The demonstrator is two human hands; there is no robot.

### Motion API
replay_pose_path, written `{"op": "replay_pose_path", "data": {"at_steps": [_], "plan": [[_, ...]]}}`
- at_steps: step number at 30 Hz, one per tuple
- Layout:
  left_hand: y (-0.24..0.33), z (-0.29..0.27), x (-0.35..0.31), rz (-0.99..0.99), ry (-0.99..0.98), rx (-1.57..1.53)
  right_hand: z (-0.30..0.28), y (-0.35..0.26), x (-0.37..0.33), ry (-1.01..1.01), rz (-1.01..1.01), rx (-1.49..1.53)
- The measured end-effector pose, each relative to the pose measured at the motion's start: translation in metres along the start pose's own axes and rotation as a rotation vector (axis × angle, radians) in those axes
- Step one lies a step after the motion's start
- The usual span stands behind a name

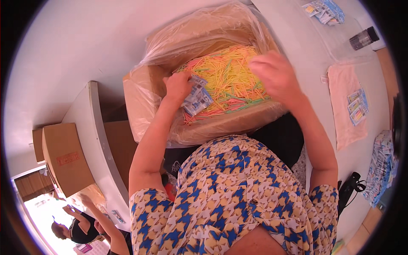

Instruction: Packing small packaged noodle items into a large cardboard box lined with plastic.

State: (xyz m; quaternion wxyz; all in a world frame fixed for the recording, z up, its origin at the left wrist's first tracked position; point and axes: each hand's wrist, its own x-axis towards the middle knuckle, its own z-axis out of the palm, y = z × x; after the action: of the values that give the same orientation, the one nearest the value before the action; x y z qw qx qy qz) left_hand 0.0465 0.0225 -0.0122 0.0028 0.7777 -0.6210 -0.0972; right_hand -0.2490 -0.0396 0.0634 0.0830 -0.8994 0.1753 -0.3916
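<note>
In the head view, the left hand (178,86) is pinching a blue-and-clear packet (198,97) near its top, at the left side of an open box (135,102). The packet is overlapping a heap of thin yellow, pink and green sticks (231,76); whether it is touching them cannot be told. The right hand (276,78) is hanging over the box's right side, its fingers curling together; blur is hiding whether they are gripping anything. A clear liner (170,47) is draping over the box's walls.

To the right, a white table (312,55) is running alongside. A dark-capped jar (364,39) is lying on its far part, near a blue bundle (328,12). Nearer, a pink cloth (344,123) is bearing more packs (358,106), and a larger pile (378,163) is lying just beyond it, near a black pouch (350,191).

To the left, a brown carton (68,157) is standing beyond a white panel (98,140). Lower down, a co-worker in a dark top (84,229) is working near a bright opening (37,212), under a brown curtain (34,185).
</note>
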Motion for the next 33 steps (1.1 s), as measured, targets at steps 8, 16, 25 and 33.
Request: {"op": "replay_pose_path", "data": {"at_steps": [8, 16, 25, 33], "plan": [[-0.02, 0.012, 0.001, 0.137, -0.088, -0.075, 0.103, 0.001, 0.02, -0.661, 0.231, 0.036], [0.013, -0.015, 0.008, 0.283, 0.042, -0.69, 0.099, 0.003, 0.068, -0.591, 0.351, 0.2], [0.018, 0.012, 0.023, 0.19, 0.178, -1.244, 0.095, 0.045, 0.019, -1.206, 0.536, -0.257], [0.027, -0.007, 0.021, 0.007, 0.422, -1.427, 0.128, 0.05, -0.001, -0.91, 0.201, -0.345]]}}
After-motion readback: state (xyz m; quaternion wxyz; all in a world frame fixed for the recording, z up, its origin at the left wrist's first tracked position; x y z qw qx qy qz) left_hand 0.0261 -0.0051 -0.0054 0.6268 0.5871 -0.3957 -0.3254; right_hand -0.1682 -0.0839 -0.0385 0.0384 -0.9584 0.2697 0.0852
